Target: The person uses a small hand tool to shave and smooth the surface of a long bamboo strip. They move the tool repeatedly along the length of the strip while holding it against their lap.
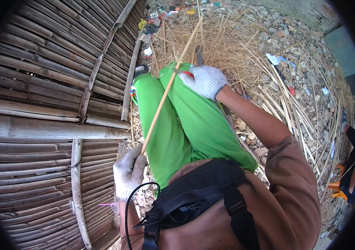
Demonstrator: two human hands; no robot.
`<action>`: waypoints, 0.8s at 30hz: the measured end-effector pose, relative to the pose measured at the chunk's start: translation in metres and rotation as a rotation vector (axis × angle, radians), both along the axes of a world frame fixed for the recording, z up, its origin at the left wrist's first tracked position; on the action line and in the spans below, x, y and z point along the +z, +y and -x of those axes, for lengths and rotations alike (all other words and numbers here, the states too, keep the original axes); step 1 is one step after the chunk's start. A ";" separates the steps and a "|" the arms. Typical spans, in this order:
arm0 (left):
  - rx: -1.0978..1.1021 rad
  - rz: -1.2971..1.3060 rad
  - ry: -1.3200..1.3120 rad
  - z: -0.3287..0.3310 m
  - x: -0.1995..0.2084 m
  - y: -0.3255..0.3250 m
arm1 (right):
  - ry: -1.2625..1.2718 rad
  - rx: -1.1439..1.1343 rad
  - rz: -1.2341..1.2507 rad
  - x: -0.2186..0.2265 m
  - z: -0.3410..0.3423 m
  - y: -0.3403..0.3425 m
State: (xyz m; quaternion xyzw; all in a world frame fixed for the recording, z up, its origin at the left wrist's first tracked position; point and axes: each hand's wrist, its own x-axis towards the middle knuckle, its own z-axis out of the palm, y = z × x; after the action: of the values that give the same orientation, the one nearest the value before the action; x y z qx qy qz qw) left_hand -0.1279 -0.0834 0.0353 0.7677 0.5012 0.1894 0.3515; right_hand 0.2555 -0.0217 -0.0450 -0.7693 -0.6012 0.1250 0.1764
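A long, thin bamboo strip (159, 107) slants across my lap, from low on the left up past my knees. Its lower end is gripped in my left hand (128, 174), in a whitish work glove. Over my right knee, my gloved right hand (206, 80) is closed around a small red-handled knife (188, 75). The short dark blade meets the strip near the knee; the handle is mostly hidden by the glove. Pale thin shavings (173, 62) curl on the green trousers (186, 121) beside the strip.
A bamboo slat wall (52, 100) stands close on my left. Dry straw and split strips (284, 104) cover the ground ahead and right, amid rubble and litter (275, 59). A black waist bag (198, 191) crosses my lap. Someone's dark-clothed leg (354, 162) shows at far right.
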 end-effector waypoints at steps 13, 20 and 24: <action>-0.254 -0.305 -0.190 -0.126 -0.058 0.113 | -0.025 0.017 0.008 0.004 0.004 0.004; -0.148 -0.228 -0.037 -0.037 -0.028 0.031 | 0.017 -0.037 0.006 -0.001 -0.002 -0.004; -0.046 -0.174 0.034 0.035 -0.010 -0.011 | 0.006 -0.024 -0.020 0.004 0.001 -0.005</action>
State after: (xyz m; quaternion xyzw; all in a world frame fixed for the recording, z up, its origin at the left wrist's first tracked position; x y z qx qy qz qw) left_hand -0.1630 -0.0949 0.0257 0.8098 0.4708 0.2113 0.2791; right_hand 0.2543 -0.0266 -0.0413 -0.7743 -0.5925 0.1194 0.1873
